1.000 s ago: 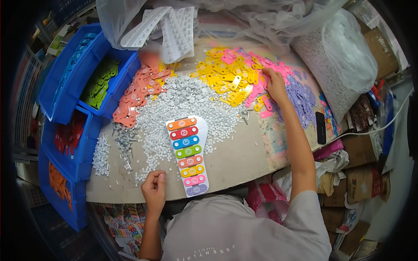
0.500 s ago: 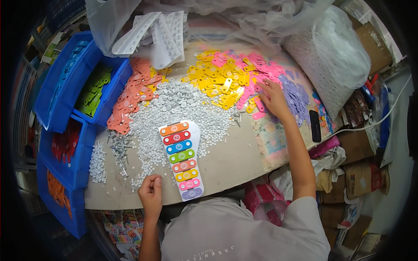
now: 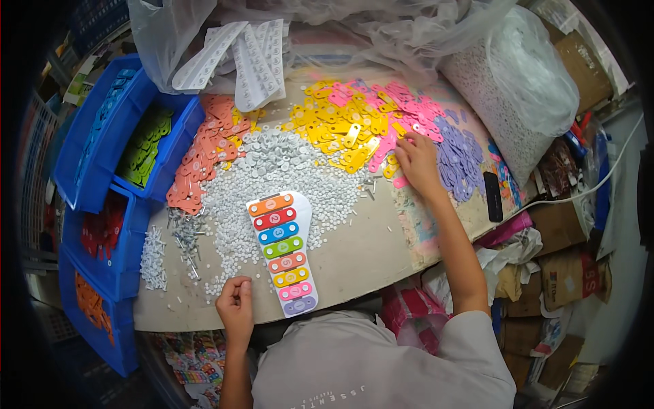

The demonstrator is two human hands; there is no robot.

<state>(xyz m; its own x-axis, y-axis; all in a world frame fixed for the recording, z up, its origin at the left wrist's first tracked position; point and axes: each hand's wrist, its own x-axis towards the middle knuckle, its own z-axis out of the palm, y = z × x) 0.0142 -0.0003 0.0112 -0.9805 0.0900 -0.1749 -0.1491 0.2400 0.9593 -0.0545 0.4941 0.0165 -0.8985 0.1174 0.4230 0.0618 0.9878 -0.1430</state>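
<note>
at the near edge of the table (image 3: 361, 262), left hand (image 3: 236, 308): fingers loosely curled inward, left of the white board (image 3: 300, 210); whether anything is gripped cannot be told.
right hand (image 3: 418, 165): far right, fingers bent down at the near side of the pink pieces (image 3: 421, 109); whether a piece is grasped — cannot be told.
white board position: flat, near centre, its near end at the table edge; clear of both hands.
coloured bars (image 3: 278, 233): eight, in one row along the board; orange at the far end, purple at the near end.
yellow pieces (image 3: 320, 121): far centre, left of the pink pieces and partly mixed with them.
purple pieces (image 3: 464, 162): right side, just beside the right hand.
small white parts (image 3: 235, 198): broad heap, around the far end of the board.
salmon pieces (image 3: 216, 129): far left — between the heap and the blue bins (image 3: 131, 269).
black device (image 3: 492, 198): right, near the purple pieces.
</note>
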